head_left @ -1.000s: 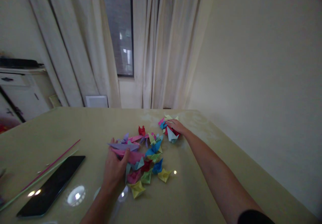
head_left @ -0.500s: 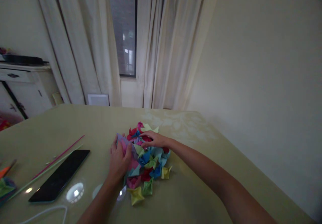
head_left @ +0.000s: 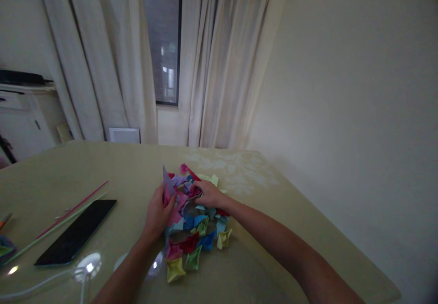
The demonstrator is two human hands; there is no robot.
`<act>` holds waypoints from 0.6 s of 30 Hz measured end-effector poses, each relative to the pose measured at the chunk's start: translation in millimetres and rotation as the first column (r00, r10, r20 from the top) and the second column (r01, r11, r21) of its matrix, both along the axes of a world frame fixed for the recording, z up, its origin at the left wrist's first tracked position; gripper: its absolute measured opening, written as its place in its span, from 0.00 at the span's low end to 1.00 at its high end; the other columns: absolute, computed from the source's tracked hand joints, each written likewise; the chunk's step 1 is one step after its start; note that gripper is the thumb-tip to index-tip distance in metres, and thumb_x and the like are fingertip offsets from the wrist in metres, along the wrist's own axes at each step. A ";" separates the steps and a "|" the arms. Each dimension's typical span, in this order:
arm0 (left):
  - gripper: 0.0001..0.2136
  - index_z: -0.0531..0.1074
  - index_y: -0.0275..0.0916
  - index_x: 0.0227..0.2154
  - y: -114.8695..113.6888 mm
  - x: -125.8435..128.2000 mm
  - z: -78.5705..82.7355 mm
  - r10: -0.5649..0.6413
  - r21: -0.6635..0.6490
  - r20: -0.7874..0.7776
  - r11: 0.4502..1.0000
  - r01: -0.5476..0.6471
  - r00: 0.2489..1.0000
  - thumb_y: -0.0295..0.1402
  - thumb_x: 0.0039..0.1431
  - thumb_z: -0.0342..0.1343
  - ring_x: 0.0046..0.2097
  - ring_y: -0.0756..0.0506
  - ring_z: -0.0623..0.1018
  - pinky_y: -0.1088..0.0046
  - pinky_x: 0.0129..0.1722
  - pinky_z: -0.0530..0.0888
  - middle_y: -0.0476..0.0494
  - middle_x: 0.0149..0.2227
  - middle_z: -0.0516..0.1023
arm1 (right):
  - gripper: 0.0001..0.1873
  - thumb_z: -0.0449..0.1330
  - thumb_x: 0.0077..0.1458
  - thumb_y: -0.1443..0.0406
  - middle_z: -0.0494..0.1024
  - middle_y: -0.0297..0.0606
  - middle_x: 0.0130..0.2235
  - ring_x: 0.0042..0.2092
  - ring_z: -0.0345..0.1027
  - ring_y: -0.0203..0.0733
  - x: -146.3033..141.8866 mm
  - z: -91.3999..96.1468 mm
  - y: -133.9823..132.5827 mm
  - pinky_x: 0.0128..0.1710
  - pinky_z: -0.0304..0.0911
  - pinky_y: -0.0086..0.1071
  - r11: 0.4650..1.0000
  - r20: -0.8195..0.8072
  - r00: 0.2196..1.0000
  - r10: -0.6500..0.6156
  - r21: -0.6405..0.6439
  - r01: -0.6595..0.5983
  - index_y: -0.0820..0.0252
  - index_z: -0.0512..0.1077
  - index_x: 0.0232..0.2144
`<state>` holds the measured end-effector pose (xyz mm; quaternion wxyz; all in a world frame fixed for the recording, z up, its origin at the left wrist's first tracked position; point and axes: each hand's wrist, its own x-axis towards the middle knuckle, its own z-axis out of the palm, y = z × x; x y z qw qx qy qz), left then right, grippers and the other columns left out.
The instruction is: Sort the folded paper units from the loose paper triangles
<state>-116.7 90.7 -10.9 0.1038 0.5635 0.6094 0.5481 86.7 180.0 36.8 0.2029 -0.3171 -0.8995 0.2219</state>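
Between left fingers [head_left: 159, 195] pinching purple paper [head_left: 167, 182] and right fingers [head_left: 200, 187], grip unclear, lies origami [head_left: 181, 198].

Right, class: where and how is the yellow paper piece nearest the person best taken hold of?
Probably by its near corner, pinched lightly from the near side. The yellow paper piece sits at the heap's near edge, with a dark pink piece just beyond it crowding the far side. Its thin, pointed folds look easy to crush.
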 end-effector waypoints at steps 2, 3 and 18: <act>0.22 0.71 0.39 0.53 -0.5 1.1 1.8 0.022 -0.012 0.051 1.000 -0.021 0.998 0.49 0.65 0.52 0.47 0.36 0.80 0.53 0.51 0.78 0.38 0.46 0.80 | 0.14 0.73 0.52 0.61 0.80 0.33 0.39 0.42 0.73 0.43 9.0 14.1 2.7 0.44 0.65 0.33 0.997 -0.180 0.980 -0.079 -0.016 0.078 0.57 0.77 0.40; 0.22 0.72 0.39 0.52 -0.4 2.0 2.3 0.022 -0.009 0.059 1.000 -0.022 0.998 0.50 0.66 0.51 0.47 0.36 0.80 0.53 0.51 0.78 0.38 0.45 0.80 | 0.14 0.72 0.54 0.59 0.79 0.33 0.39 0.42 0.72 0.42 13.2 22.2 4.0 0.44 0.65 0.33 0.994 -0.250 0.962 -0.111 -0.025 0.108 0.58 0.77 0.41; 0.22 0.73 0.41 0.55 -16.7 15.5 25.1 -0.028 0.028 0.091 0.999 0.025 0.996 0.48 0.70 0.46 0.48 0.39 0.82 0.59 0.52 0.77 0.40 0.49 0.83 | 0.26 0.62 0.66 0.57 0.74 0.45 0.60 0.60 0.69 0.50 77.9 57.5 -32.9 0.64 0.61 0.47 0.991 -0.116 0.989 -0.096 0.081 0.106 0.52 0.70 0.63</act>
